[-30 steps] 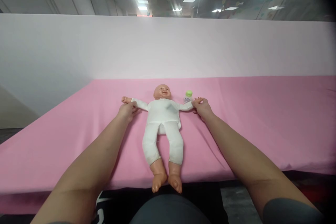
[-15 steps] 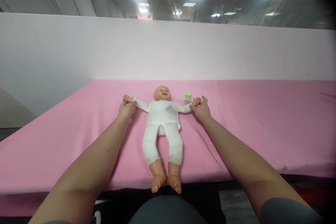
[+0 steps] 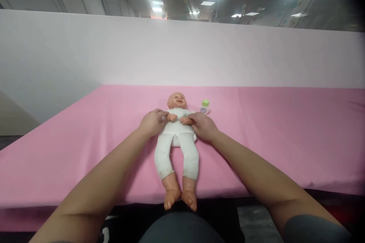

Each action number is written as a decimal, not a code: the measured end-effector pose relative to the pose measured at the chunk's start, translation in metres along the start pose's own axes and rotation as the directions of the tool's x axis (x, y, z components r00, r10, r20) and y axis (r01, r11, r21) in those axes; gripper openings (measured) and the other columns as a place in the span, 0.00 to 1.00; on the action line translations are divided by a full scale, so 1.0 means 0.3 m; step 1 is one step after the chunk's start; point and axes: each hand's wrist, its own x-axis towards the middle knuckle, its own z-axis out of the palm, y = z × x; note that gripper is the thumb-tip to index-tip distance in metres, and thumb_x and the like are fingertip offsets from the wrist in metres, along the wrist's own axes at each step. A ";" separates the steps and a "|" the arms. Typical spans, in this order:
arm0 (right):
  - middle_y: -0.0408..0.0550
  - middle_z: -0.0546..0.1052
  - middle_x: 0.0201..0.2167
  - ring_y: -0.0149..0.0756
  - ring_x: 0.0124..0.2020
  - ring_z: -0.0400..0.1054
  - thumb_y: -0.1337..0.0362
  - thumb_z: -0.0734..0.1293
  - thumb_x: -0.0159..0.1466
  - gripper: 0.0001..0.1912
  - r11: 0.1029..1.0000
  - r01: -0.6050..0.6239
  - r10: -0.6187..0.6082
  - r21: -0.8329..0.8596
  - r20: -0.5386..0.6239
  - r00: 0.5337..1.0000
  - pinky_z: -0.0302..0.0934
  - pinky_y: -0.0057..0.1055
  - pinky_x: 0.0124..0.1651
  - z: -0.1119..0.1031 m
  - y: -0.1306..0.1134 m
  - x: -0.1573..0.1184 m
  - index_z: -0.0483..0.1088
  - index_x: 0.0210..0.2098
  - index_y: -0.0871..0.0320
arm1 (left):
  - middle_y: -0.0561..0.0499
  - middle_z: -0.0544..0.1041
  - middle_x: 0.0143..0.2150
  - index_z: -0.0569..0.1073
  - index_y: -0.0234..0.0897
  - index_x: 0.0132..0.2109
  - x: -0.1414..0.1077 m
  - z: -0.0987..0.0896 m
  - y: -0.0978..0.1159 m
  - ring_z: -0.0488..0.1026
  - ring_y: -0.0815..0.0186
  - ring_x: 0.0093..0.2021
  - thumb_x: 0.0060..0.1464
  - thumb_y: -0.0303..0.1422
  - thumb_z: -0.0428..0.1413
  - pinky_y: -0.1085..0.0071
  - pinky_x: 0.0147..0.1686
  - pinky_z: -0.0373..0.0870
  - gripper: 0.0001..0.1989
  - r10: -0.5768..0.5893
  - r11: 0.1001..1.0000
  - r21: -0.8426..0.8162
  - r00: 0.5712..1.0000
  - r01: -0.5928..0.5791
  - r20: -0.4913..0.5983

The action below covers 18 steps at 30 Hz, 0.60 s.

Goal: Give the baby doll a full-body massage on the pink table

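A baby doll in a white cloth body lies on its back, head away from me and bare feet at the near table edge. My left hand is closed round the doll's arm on the left, near its wrist. On the right, my right hand grips the doll's other arm in the same way. Both doll hands rest on its chest, a small gap between them. Just beyond my right hand stands a small clear bottle with a green cap.
A pink cloth covers the wide table. Behind it runs a low white wall, with glass above that shows ceiling lights. The table's front edge is close to my body.
Both my hands have moved inward with the doll's arms, which were spread out to the sides and are now folded onto its chest.
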 end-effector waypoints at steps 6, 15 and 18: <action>0.50 0.80 0.52 0.47 0.57 0.70 0.70 0.66 0.67 0.16 0.994 0.104 -0.104 -0.016 -0.014 0.994 0.64 0.46 0.61 0.004 -0.009 0.008 0.77 0.52 0.53 | 0.46 0.80 0.51 0.83 0.50 0.53 0.002 0.015 -0.008 0.77 0.53 0.46 0.59 0.40 0.62 0.62 0.48 0.71 0.16 0.035 0.995 0.090 0.999 -0.034 -0.011; 0.49 0.79 0.56 0.42 0.51 0.75 0.59 0.71 0.63 0.28 0.845 -0.241 0.411 0.478 -0.290 0.864 0.73 0.40 0.53 -0.034 0.144 -0.008 0.68 0.62 0.51 | 0.45 0.81 0.43 0.81 0.42 0.44 0.013 -0.009 -0.091 0.79 0.56 0.43 0.53 0.37 0.68 0.67 0.43 0.73 0.11 -0.472 0.759 -0.591 0.857 0.275 -0.207; 0.52 0.78 0.56 0.42 0.50 0.77 0.59 0.73 0.60 0.39 0.630 -0.380 0.667 0.678 -0.221 0.711 0.76 0.40 0.50 -0.033 0.262 -0.015 0.60 0.68 0.52 | 0.45 0.78 0.43 0.76 0.40 0.48 0.037 -0.016 -0.175 0.80 0.59 0.40 0.52 0.32 0.68 0.67 0.41 0.76 0.17 -0.658 0.576 -0.759 0.724 0.305 -0.208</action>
